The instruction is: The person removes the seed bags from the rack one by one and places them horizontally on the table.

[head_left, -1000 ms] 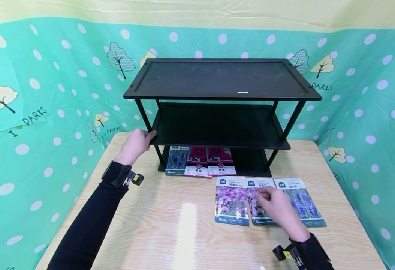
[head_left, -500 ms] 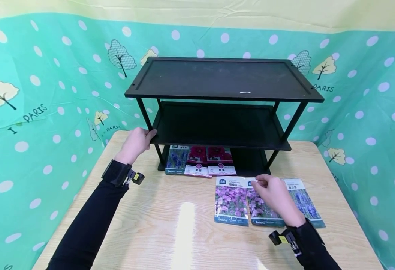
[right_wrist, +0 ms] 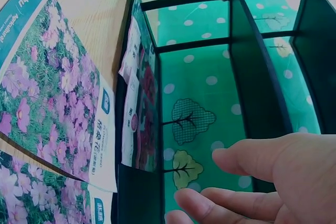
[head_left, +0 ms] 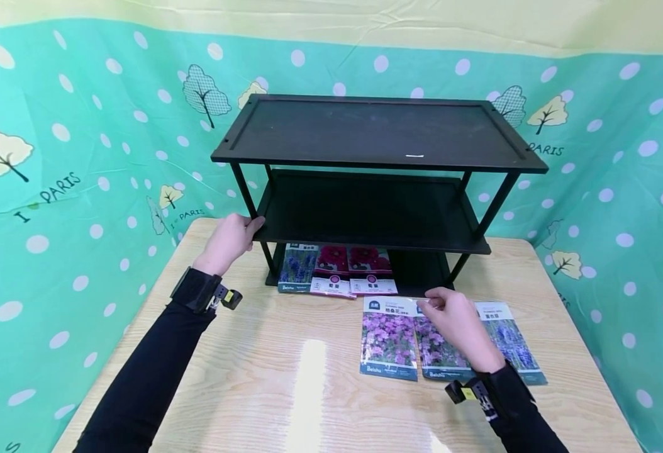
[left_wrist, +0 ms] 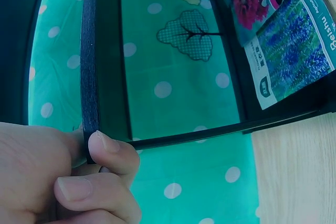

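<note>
At the head view's centre, the black rack point(head_left: 377, 132) is pinched at its middle tier's left corner by the left hand point(head_left: 228, 242). At lower right, a row of flower packets point(head_left: 438, 349) is partly covered by the right hand point(head_left: 462, 324), thumb and fingers spread.

1. The black rack point(head_left: 371, 207), at the upper middle of the head view, looks matt and smooth; metal or plastic, I cannot tell. Its edge looks finely speckled in the left wrist view.
2. The tabletop point(head_left: 246, 371) shows pale wood grain, smooth and glossy enough to mirror a bright streak at lower centre.
3. The backdrop point(head_left: 122, 157) is printed cloth, softly creased along the top.
4. The flower packets point(head_left: 389, 340), right of centre, look smooth and slightly glossy, paper or film.
5. The sleeve point(head_left: 144, 377) at lower left is matt black cloth.
</note>
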The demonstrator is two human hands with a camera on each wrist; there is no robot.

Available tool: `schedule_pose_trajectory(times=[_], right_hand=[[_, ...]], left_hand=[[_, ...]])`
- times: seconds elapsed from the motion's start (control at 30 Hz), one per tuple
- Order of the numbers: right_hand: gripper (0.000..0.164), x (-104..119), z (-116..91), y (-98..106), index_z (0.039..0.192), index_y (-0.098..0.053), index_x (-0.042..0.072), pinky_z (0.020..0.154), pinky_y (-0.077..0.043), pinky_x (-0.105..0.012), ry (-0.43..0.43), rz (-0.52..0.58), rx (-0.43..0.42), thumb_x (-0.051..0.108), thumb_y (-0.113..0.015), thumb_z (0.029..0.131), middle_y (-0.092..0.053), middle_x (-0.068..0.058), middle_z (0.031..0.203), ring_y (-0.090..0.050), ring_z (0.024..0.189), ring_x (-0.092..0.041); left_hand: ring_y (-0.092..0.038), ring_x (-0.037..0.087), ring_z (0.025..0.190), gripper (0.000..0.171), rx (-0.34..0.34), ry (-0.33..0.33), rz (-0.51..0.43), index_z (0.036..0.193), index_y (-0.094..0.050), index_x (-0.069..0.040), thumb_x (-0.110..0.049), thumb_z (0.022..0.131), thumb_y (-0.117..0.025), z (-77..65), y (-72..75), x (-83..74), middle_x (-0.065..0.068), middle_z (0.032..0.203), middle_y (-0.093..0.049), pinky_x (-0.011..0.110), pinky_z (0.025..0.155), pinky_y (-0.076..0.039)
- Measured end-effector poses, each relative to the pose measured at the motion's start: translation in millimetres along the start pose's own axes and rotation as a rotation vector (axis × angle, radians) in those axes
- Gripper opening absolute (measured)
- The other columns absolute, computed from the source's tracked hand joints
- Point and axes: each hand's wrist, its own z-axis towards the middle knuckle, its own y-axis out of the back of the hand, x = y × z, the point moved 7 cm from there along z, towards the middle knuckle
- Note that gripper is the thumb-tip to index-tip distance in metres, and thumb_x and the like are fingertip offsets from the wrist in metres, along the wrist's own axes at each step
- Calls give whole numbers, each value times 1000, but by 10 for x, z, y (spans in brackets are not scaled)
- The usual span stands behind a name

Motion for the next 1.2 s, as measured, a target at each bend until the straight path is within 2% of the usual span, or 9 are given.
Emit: schedule_pose_trajectory(times=[0.07,0.17,0.3,0.4,0.53,0.77,0.9,1.07,1.2], right_hand=[[47,4,11,-40,135,-60,-3,68,-53,-36,13,-22,4,28,-66,101,-70,-21,114,-63,82,-28],[56,36,27,-111,142,-53,-4,84,-58,-49,55,-99,-3,28,-69,99,-63,-29,131,-67,104,-41],[68,88,37,-211,148,-47,-4,103,-47,-63,122,-193,-28,32,-73,96,-52,-33,145,-52,132,-51],[77,111,44,-288,149,-46,-4,107,-42,-66,181,-231,-55,37,-77,93,-49,-34,148,-47,135,-54],[86,128,81,-388,147,-48,-6,109,-41,-66,276,-297,-113,46,-81,88,-50,-35,146,-48,134,-55],[90,200,212,-526,145,-53,-4,104,-47,-62,409,-434,-231,54,-83,83,-55,-32,141,-53,130,-50],[88,246,330,-624,144,-53,-4,100,-51,-59,399,-448,-258,55,-80,86,-57,-30,139,-54,129,-47],[83,239,464,-776,143,-54,-5,94,-53,-58,301,-412,-254,56,-76,89,-59,-28,136,-56,124,-47],[70,264,503,-834,132,-61,-8,85,-54,-58,237,-342,-293,47,-76,91,-64,-29,122,-61,111,-47]], left_hand=[[-33,16,45,56,4,3,0,63,-49,-13,-38,112,-43,3,-4,-4,3,58,-55,31,49,-28],[-32,16,45,56,13,14,-8,63,-49,-13,-38,112,-43,3,-11,-11,1,58,-54,30,48,-28],[-31,16,45,56,14,24,-18,62,-48,-14,-39,112,-43,3,-22,-22,1,57,-54,30,48,-28],[-31,16,45,57,10,21,-14,61,-47,-15,-39,112,-43,2,-26,-30,2,57,-54,30,48,-27],[-32,16,45,56,9,11,-10,61,-46,-15,-39,112,-43,5,-34,-37,2,58,-55,31,49,-29],[-36,17,47,53,12,-17,-5,64,-46,-14,-37,112,-43,3,-28,-25,1,58,-51,31,51,-32],[-36,17,47,53,4,-10,-5,64,-44,-14,-36,112,-43,-9,-3,-6,0,57,-50,31,50,-32],[-38,17,46,54,3,-12,14,64,-46,-13,-36,112,-43,-16,1,-21,0,58,-52,31,50,-32],[-37,17,46,54,3,-16,20,63,-46,-13,-36,112,-43,-11,-1,-30,0,58,-52,31,50,-32]])
